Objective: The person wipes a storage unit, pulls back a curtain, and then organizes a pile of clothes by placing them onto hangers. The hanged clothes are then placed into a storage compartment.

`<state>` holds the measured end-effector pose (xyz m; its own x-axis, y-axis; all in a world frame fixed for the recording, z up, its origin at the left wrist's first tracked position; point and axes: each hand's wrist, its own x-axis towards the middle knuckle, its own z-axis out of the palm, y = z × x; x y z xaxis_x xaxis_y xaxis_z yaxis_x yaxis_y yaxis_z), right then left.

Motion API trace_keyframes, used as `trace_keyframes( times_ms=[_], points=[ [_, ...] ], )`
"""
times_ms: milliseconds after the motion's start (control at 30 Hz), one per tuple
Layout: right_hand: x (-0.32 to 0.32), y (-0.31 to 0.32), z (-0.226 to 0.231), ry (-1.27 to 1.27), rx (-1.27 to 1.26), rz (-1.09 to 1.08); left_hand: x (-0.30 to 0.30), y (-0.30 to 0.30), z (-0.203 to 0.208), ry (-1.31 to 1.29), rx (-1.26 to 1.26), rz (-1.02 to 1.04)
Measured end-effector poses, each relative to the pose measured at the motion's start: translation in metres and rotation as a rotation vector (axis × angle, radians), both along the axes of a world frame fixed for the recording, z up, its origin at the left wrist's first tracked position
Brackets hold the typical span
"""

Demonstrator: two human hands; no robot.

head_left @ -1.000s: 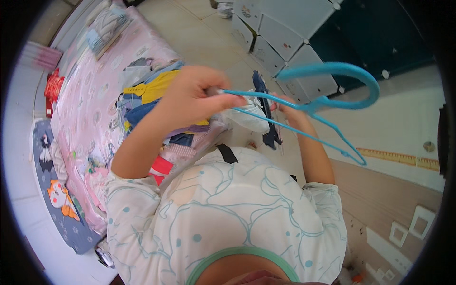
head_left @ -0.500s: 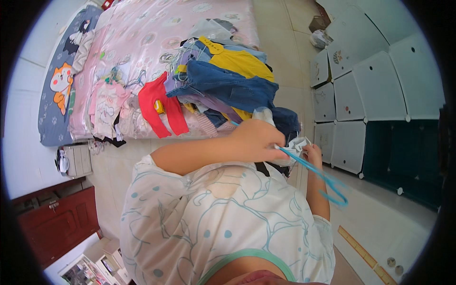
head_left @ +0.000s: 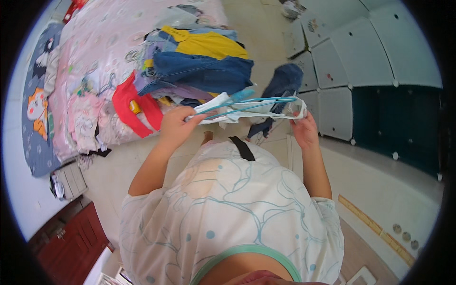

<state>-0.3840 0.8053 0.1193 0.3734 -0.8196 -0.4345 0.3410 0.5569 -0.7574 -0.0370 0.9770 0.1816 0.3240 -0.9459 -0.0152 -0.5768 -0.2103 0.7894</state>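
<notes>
A white garment is stretched sideways in front of me, with a light blue clothes hanger lying along it. My left hand is closed on the left end of the hanger and the cloth beside it. My right hand pinches the garment's far right end, where the cloth bunches near the hanger's other end. Just beyond the garment, dark blue jeans show above the floor, partly hidden by it. The garment's exact kind cannot be made out.
On the pink bed lies a clothes pile with blue jeans, a yellow garment and red trousers. Pale pink clothes lie further left. White cube cabinets with a dark green open section stand at right.
My left hand has moved left and my right hand is lifted, spreading the white garment between them. The hanger has swung from pointing down right to lying across it. My view has shifted.
</notes>
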Motion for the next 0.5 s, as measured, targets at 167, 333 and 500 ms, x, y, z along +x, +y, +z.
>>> trace_keyframes(
  times_ms=[167, 333, 500],
  points=[
    [-0.004, -0.008, 0.003, -0.041, -0.120, -0.001, 0.003, -0.006, 0.010, 0.039, -0.056, -0.061],
    [0.017, -0.001, 0.024, 0.121, -0.213, 0.028, 0.001, -0.016, 0.023, 0.039, -0.034, -0.110],
    [0.025, 0.003, 0.052, 0.256, -0.282, 0.314, -0.013, -0.028, 0.014, -0.069, -0.082, -0.130]
  ],
)
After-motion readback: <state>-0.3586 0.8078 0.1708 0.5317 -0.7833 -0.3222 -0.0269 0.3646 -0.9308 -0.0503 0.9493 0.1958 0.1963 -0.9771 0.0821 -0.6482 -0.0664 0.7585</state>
